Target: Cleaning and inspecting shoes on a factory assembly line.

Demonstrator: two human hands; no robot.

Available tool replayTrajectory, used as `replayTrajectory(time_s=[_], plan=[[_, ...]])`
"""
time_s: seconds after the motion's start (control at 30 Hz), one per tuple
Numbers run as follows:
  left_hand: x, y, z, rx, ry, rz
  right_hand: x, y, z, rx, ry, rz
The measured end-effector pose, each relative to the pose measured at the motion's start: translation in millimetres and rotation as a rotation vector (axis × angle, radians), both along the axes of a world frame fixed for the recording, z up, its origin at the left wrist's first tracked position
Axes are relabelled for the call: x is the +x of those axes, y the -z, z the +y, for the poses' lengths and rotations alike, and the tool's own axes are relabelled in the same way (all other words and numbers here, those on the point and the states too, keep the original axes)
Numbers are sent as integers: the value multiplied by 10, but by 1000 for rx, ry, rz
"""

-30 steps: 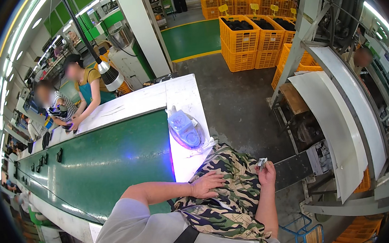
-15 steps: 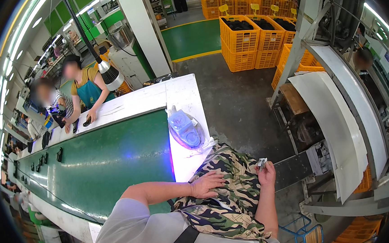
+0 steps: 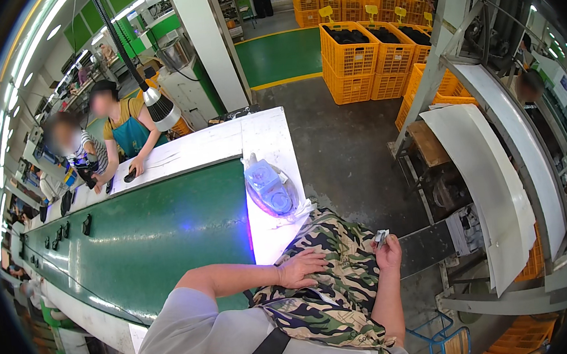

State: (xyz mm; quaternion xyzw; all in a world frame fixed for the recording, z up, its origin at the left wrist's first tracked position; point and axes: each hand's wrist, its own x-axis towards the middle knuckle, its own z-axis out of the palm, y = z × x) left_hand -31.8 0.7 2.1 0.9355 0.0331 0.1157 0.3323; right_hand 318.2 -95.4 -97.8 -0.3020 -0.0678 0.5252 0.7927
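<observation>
My left hand (image 3: 302, 268) lies flat on the camouflage apron (image 3: 338, 255) over my lap, its fingers stretched out and holding nothing. To the right of the apron, my right hand (image 3: 388, 255) is closed around a small silvery-grey piece (image 3: 382, 237), which sticks up past the fingertips. Its exact kind is too small to make out. Just ahead of my left hand, on the corner of the white table (image 3: 269, 135), stands a bluish plastic container with round hollows (image 3: 269, 184), resting in clear wrapping.
A green belt (image 3: 163, 238) carries several small dark pieces (image 3: 87, 225) at its far left. Two co-workers (image 3: 132, 131) handle dark pieces across the table. A lamp (image 3: 159, 107) hangs above it. Yellow crates (image 3: 349, 60) stand ahead; a metal rack with white sheets (image 3: 488, 189) is at right.
My hands and the silvery piece stay where they were. Across the table, a co-worker's hand with a dark piece has shifted slightly to the right.
</observation>
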Motion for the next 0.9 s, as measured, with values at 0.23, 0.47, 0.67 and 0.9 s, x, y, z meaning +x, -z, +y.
replayTrajectory(time_s=[0.23,0.47,0.67,0.9], plan=[[-6,33,10,-13,3,1,-28,-48,14,-13,12,8],[-7,39,8,-18,6,0,-41,-87,2,-25,12,15],[2,-17,2,-6,5,-4,-27,-89,-8,8,-19,-16],[-2,-16,3,-8,5,-11,-22,-37,-5,-20,3,3]])
